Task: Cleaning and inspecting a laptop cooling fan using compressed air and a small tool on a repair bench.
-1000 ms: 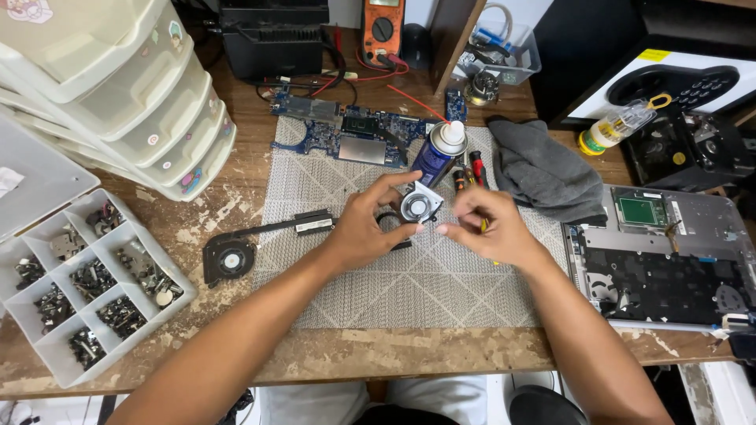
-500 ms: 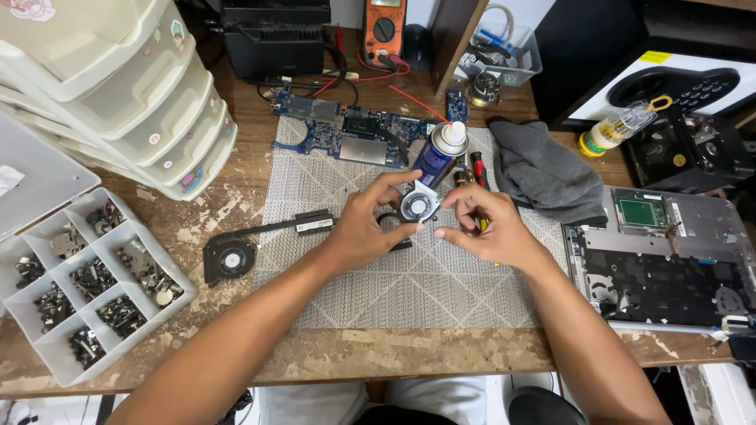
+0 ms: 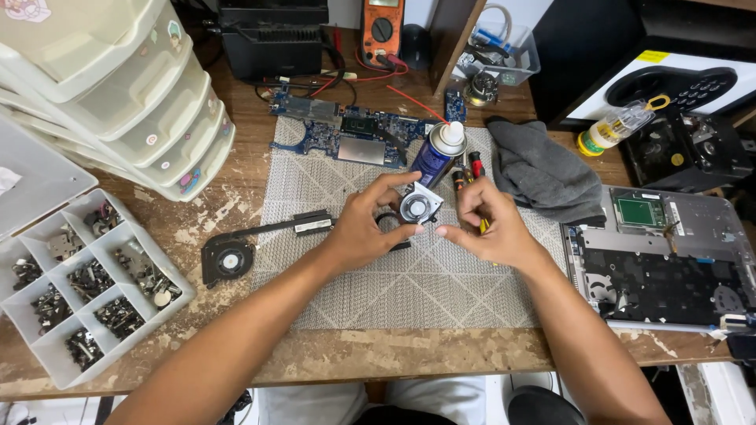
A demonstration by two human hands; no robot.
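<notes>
1. Head view, only angle there is: looking straight down at a scuffed wooden table (image 3: 236,212) with a grey woven mat (image 3: 331,275) spread over the middle.
2. Left hand (image 3: 358,232) is holding a small silver fan part (image 3: 420,207) just above the mat, fingers closed around its left edge, thumb low and index curled over the top.
3. Right hand (image 3: 492,224) is right beside it, fingers pinched together with the tips touching the fan's right side. Something yellow shows under this hand, too hidden to say what it is.
4. Blue spray can (image 3: 437,156) with a white cap stands just behind the fan, with a red-handled screwdriver (image 3: 476,165) next to it.
5. Blue circuit board (image 3: 346,138) lies at the far edge of the mat, and an orange multimeter (image 3: 382,30) sits further back.
6. Black cooling fan with heat pipe (image 3: 232,256) sits left of the hands, half on the mat.
7. White compartment tray of screws (image 3: 79,287) is at the near left, with a stack of plastic drawers (image 3: 118,94) behind it.
8. Grey cloth (image 3: 543,173) is to the right, and an opened laptop shell (image 3: 661,252) lies past it.
</notes>
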